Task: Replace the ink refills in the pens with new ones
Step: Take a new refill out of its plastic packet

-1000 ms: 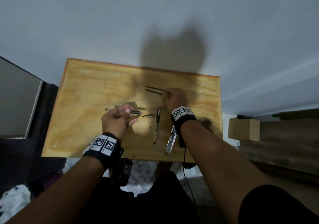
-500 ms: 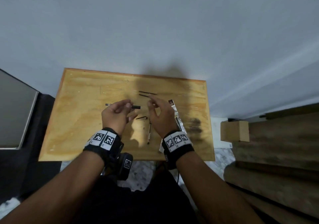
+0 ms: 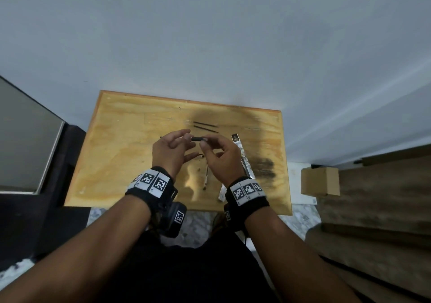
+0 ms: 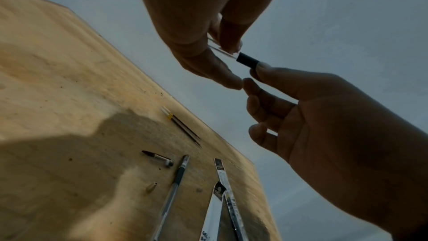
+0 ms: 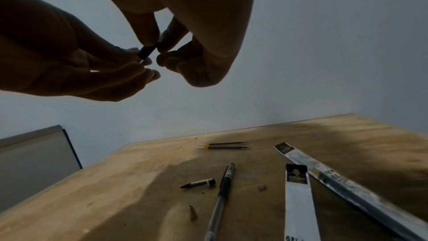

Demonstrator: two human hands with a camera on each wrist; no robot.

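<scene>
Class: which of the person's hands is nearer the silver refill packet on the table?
Right. The right hand hovers just beside the silver refill packet; the left hand is farther off.

Both hands [image 5: 148, 58] pinch pen barrel [image 5: 147, 51] above table [image 5: 115, 180]; refills [image 5: 223, 145] lie below.

Yellow-tan wooden table [image 3: 121, 153], black pen grip [image 4: 248, 61], silver-black refill packets [image 5: 297, 199].

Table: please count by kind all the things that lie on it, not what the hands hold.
Loose refills: 2
Refill packets: 2
Whole pen: 1
Short pen piece: 1
Cone tip: 1
Total: 7
A small brown speck is too unclear to count.
</scene>
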